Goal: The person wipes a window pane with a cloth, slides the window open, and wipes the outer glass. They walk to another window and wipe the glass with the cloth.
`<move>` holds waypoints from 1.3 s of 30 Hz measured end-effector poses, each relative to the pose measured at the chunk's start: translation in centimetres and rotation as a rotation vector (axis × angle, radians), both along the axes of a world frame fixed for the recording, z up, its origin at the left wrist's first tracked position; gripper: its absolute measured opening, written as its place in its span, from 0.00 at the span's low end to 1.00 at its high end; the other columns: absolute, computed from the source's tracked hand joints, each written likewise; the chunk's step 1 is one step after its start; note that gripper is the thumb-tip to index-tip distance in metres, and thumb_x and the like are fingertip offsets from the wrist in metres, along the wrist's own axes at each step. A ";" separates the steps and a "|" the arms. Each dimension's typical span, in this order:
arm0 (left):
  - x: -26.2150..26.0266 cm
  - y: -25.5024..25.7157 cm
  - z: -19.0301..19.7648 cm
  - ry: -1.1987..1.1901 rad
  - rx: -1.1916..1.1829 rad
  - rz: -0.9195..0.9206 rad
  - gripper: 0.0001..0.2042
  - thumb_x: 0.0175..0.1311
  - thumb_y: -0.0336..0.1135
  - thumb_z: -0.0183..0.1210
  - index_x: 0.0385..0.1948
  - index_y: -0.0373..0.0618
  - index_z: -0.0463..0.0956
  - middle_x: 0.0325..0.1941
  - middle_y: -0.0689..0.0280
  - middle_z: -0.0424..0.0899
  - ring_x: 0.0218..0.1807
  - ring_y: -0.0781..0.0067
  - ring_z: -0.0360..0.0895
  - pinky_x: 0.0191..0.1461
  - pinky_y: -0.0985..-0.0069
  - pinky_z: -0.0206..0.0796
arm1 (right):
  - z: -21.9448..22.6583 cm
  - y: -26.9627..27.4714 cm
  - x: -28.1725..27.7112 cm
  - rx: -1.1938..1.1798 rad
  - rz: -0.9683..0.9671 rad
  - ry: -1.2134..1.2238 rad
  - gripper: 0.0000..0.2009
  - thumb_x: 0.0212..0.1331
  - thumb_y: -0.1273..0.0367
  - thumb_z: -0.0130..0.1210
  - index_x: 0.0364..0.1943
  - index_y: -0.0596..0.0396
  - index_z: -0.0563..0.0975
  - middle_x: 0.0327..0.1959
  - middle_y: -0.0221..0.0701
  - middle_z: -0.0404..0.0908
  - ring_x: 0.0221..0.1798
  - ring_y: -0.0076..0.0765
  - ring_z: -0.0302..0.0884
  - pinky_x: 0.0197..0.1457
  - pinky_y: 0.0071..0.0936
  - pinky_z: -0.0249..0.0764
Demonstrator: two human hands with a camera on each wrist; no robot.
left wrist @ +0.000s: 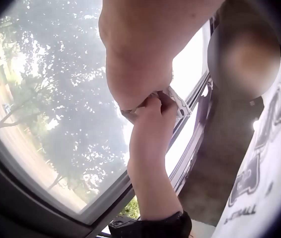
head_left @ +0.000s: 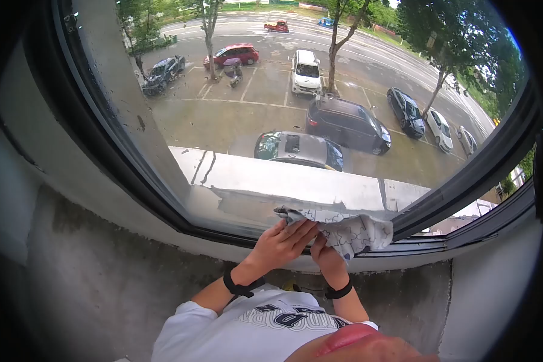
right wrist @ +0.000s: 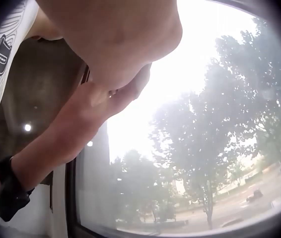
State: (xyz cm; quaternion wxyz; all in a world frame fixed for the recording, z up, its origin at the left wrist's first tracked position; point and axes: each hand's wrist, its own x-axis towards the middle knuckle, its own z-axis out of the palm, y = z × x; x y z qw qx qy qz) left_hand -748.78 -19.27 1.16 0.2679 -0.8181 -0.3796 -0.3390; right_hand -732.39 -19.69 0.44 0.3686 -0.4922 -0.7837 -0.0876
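Note:
A white cloth (head_left: 362, 232) with dark outline patterns lies bunched along the bottom of the window glass. My left hand (head_left: 285, 244) holds its left end, the fingers reaching over the fabric and the thumb toward the glass. Close beside it, my right hand (head_left: 330, 260) pinches the cloth's lower middle, and the loose part spreads to the right. In the left wrist view the right hand (left wrist: 153, 111) has curled fingers at a fold of cloth (left wrist: 180, 105). The right wrist view has the left hand (right wrist: 123, 91) partly behind the right, with the cloth hidden there.
The window pane (head_left: 223, 120) stands in a dark frame (head_left: 428, 205), with a pale outer ledge (head_left: 295, 184) beyond it. Parked cars and trees are outside. A grey wall (head_left: 102, 241) is below the frame, and a white wall (head_left: 495, 295) to the right.

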 end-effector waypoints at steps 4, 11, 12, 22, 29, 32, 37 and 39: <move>0.9 0.5 3.1 -0.102 0.048 -0.025 0.15 0.58 0.36 0.54 0.47 0.54 0.78 0.65 0.68 0.68 0.71 0.65 0.54 0.71 0.64 0.46 | 5.2 0.8 -1.4 0.062 0.100 0.279 0.10 0.53 0.80 0.48 0.40 0.67 0.73 0.37 0.41 0.78 0.40 0.39 0.77 0.44 0.28 0.72; 1.8 -0.7 -9.3 -0.131 -0.006 0.042 0.12 0.54 0.35 0.57 0.41 0.51 0.79 0.59 0.64 0.72 0.68 0.60 0.57 0.69 0.63 0.51 | -6.3 0.4 -0.5 -0.001 -0.145 -0.123 0.11 0.55 0.67 0.49 0.36 0.59 0.77 0.34 0.40 0.80 0.35 0.46 0.78 0.40 0.41 0.73; 1.3 -0.9 -9.9 -0.042 -0.084 0.042 0.12 0.54 0.35 0.57 0.41 0.51 0.79 0.59 0.65 0.72 0.67 0.61 0.58 0.68 0.64 0.52 | -6.9 0.2 -0.7 -0.190 -0.143 -0.004 0.12 0.56 0.65 0.47 0.36 0.55 0.79 0.34 0.37 0.81 0.35 0.45 0.79 0.41 0.43 0.74; 0.6 1.2 -1.3 -0.156 0.153 0.013 0.13 0.55 0.34 0.58 0.42 0.44 0.78 0.57 0.55 0.72 0.62 0.51 0.62 0.63 0.61 0.58 | 0.8 1.2 -1.7 0.191 -0.186 -0.351 0.16 0.60 0.60 0.44 0.47 0.51 0.75 0.40 0.34 0.80 0.45 0.41 0.77 0.58 0.71 0.52; 0.0 -0.4 -8.5 -0.100 -0.024 0.017 0.12 0.53 0.33 0.59 0.39 0.44 0.79 0.59 0.55 0.72 0.62 0.51 0.64 0.62 0.60 0.60 | -7.9 0.5 -1.5 -0.007 -0.194 -0.199 0.12 0.56 0.58 0.47 0.38 0.43 0.79 0.39 0.33 0.79 0.40 0.43 0.76 0.47 0.54 0.62; -0.3 0.3 -5.2 -0.117 0.069 -0.047 0.12 0.52 0.32 0.60 0.39 0.45 0.80 0.58 0.56 0.73 0.66 0.53 0.62 0.67 0.62 0.55 | -4.5 1.0 -1.5 0.007 -0.199 -0.116 0.13 0.56 0.58 0.47 0.37 0.44 0.79 0.40 0.35 0.78 0.40 0.45 0.76 0.45 0.51 0.66; 0.6 0.8 -2.1 -0.206 0.121 -0.001 0.13 0.54 0.33 0.58 0.42 0.51 0.81 0.55 0.66 0.77 0.64 0.63 0.64 0.66 0.67 0.56 | -4.8 1.1 -0.5 0.183 -0.333 -0.543 0.19 0.59 0.53 0.43 0.54 0.34 0.72 0.57 0.25 0.72 0.58 0.40 0.71 0.62 0.69 0.48; 0.9 0.8 -4.5 -0.248 0.102 0.018 0.13 0.52 0.33 0.60 0.41 0.51 0.81 0.56 0.65 0.76 0.64 0.61 0.63 0.66 0.66 0.56 | -6.7 1.0 -0.7 0.181 -0.359 -0.633 0.22 0.61 0.51 0.41 0.60 0.28 0.67 0.63 0.16 0.68 0.62 0.37 0.68 0.64 0.70 0.43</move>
